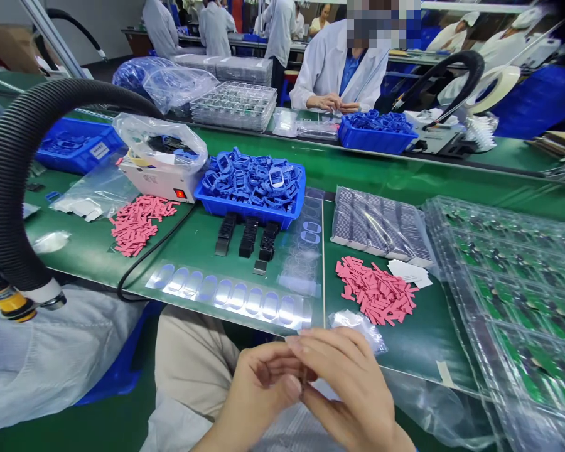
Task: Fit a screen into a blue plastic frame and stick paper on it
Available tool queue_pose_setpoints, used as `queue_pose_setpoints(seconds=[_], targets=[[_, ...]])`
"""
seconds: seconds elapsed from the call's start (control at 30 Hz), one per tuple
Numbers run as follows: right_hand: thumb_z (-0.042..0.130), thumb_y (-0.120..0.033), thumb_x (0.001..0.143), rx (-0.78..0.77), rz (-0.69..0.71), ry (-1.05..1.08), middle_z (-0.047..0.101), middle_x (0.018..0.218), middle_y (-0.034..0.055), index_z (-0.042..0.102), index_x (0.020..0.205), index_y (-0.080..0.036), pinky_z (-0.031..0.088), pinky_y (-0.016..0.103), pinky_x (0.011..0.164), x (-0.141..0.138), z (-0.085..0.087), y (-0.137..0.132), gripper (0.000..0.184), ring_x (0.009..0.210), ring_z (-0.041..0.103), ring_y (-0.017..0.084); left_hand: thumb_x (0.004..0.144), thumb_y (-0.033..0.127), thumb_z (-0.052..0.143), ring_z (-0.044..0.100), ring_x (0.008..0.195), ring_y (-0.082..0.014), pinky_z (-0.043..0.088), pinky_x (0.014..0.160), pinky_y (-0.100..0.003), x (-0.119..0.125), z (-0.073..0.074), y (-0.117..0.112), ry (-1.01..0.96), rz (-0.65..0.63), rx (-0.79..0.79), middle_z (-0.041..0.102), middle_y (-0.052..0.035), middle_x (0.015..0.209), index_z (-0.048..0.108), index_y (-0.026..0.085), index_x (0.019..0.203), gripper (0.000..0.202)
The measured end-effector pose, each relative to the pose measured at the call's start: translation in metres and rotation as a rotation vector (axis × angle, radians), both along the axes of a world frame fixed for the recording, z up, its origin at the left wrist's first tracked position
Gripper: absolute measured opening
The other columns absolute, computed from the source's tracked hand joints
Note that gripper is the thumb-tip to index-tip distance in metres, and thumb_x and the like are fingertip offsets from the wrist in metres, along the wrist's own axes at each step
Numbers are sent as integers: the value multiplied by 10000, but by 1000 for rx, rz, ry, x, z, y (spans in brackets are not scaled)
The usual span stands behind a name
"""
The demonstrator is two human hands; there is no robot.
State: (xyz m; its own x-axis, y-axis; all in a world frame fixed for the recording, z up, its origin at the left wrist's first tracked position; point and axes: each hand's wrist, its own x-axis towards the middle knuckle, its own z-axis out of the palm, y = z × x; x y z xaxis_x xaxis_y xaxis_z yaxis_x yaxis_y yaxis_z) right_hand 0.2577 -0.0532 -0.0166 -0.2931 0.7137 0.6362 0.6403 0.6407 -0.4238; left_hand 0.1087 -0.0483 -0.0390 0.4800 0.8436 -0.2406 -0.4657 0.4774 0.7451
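Note:
My left hand [265,384] and my right hand [351,383] meet over my lap, just in front of the table edge. Both have curled fingers, with the fingertips pressed close together. Between them is something small and dark, mostly hidden, whose kind I cannot make out. Just beyond the right hand lie a clear plastic bag [358,328] and a heap of pink strips [376,292]. A sheet of clear oval stickers [223,293] lies along the edge, beyond the left hand. Behind that stand stacks of small black parts [248,237] and a blue bin [250,212] heaped with blue plastic frames [245,179].
Trays of green circuit boards [522,301] are stacked at the right. A bagged block of striped pieces [381,223] lies behind the pink strips. At the left hangs a black fume hose [4,182], near a white box [157,179] with a red switch. A co-worker [343,69] sits opposite.

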Motion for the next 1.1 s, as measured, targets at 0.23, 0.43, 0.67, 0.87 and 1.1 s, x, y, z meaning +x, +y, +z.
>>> queue_pose_setpoints(seconds=[0.23,0.43,0.67,0.87,1.1], targets=[[612,-465,844,-500,157,634,739,918,55,471,943,-249,603,312,783,-14,-2,-14,276,971,692,209,638,581,724,691,770,-106,501,744,-157,4,13,-6,-330,-263,-230,744,-26,731,761,194,876,456],[637,-234,845,-227,-92,402,660,805,46,578,804,-219,552,290,657,5,12,-15,73,779,646,176,661,441,773,710,764,-102,533,735,-174,2,6,-8,-157,-107,-170,780,-10,851,752,255,954,348],[604,-50,783,-168,-52,178,605,683,12,631,809,-204,496,274,559,15,19,-7,159,643,575,144,671,396,777,724,814,-146,544,787,-218,-3,6,-9,-21,-56,15,786,-8,873,741,320,983,323],[594,-31,784,-156,-20,161,623,693,19,642,829,-198,506,277,569,15,19,-6,180,663,579,145,669,447,763,695,796,-147,536,779,-225,-4,12,-9,69,-78,58,778,-7,809,744,303,990,352],[594,-42,781,-150,-11,177,647,665,7,648,824,-213,509,280,536,16,23,-6,184,616,598,149,666,504,741,645,723,-146,518,755,-240,-4,17,-7,130,-117,86,745,-13,754,760,271,964,379]])
